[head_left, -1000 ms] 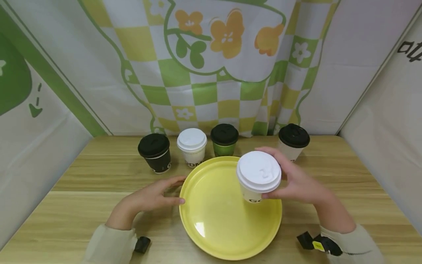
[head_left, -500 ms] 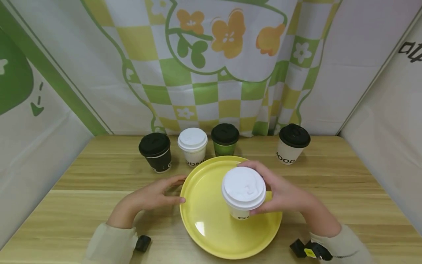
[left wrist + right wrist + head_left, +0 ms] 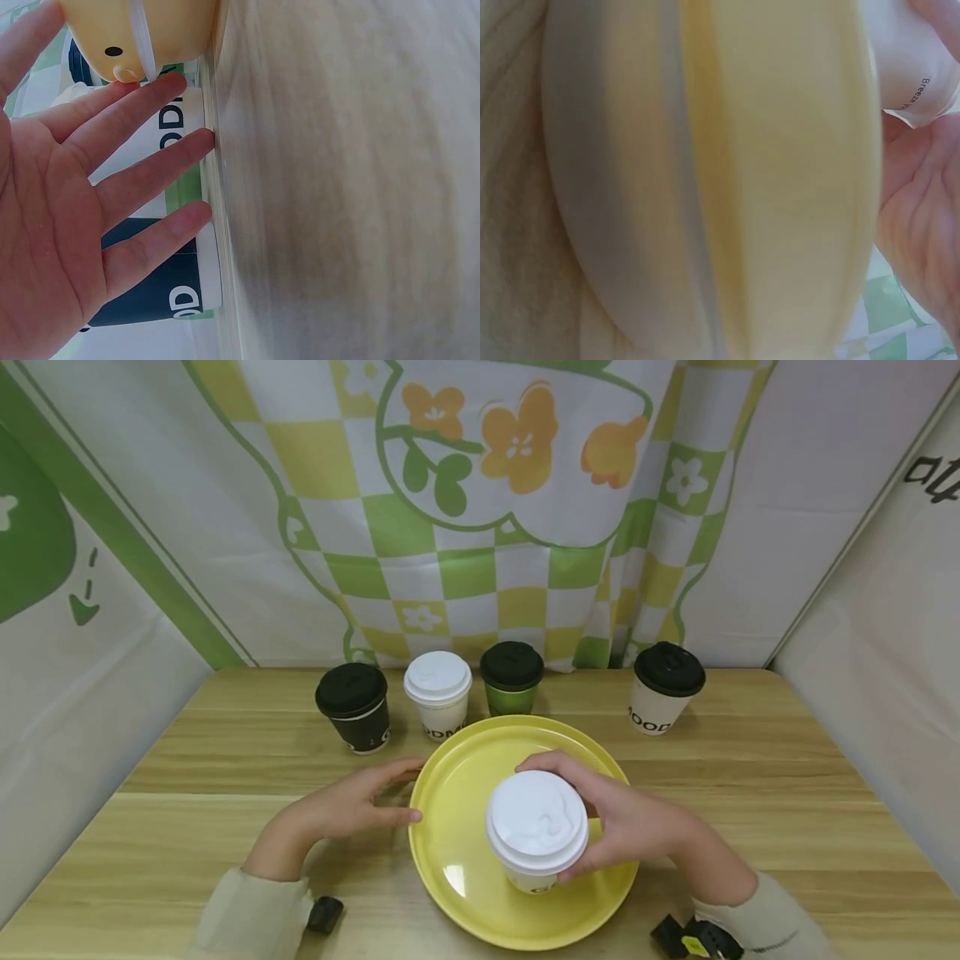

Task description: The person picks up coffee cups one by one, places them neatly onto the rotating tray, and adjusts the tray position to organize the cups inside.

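My right hand (image 3: pixel 637 818) grips a paper coffee cup (image 3: pixel 536 814) with a white lid, fingers and thumb around its side. The cup is upright over the right-centre part of a round yellow tray (image 3: pixel 457 793). In the right wrist view the tray's side (image 3: pixel 795 180) fills the middle, and the cup (image 3: pixel 907 56) shows behind it beside my palm (image 3: pixel 926 195). At the tray's left rim rests my left hand (image 3: pixel 341 806), thumb tip against the edge. The left wrist view shows that hand (image 3: pixel 75 202) with fingers spread and extended, near the tray's side (image 3: pixel 176 30).
Behind the tray stand a black cup (image 3: pixel 356 710), a white-lidded cup (image 3: pixel 438 693) and a green cup (image 3: pixel 513 677) with a black lid. A white cup (image 3: pixel 663 689) with a black lid stands farther right. A patterned curtain (image 3: pixel 487 568) hangs beyond the wooden table (image 3: pixel 187 827).
My right hand has carried the white-lidded cup leftward and toward me, farther over the tray. This uncovers the white cup at back right. The left hand has stayed at the rim.
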The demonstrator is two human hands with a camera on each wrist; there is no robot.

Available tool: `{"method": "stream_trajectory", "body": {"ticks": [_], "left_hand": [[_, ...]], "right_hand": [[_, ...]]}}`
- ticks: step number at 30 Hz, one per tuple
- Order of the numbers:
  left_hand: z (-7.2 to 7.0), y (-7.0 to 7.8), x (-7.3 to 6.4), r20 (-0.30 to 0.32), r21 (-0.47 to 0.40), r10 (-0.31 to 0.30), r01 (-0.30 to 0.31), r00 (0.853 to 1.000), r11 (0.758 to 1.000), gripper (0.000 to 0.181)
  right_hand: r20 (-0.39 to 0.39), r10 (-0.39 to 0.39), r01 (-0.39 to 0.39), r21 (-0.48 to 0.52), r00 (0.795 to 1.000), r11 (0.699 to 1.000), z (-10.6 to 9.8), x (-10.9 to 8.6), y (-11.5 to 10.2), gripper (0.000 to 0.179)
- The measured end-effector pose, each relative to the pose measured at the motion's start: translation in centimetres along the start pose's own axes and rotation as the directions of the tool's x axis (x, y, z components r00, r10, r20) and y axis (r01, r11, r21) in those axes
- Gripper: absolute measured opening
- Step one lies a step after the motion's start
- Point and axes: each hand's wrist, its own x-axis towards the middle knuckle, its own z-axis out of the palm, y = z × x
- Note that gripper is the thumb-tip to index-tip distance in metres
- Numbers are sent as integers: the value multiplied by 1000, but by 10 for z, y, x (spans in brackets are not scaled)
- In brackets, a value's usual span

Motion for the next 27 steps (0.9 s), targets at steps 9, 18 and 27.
{"method": "stream_trajectory", "body": {"ticks": [9,18,27], "left_hand": [[0,0,0,-1,-9,-10,10,1000,1000,71],[0,1,0,2,0,-17,17,1000,1000,71],[0,1,0,3,10,-16,16,1000,1000,72]], "right_hand": [[61,4,-8,69,998,998,6,2,6,93],[82,4,-8,47,997,999,9,4,9,93],[100,-5,1,35,995,999,9,3,11,96]]}}
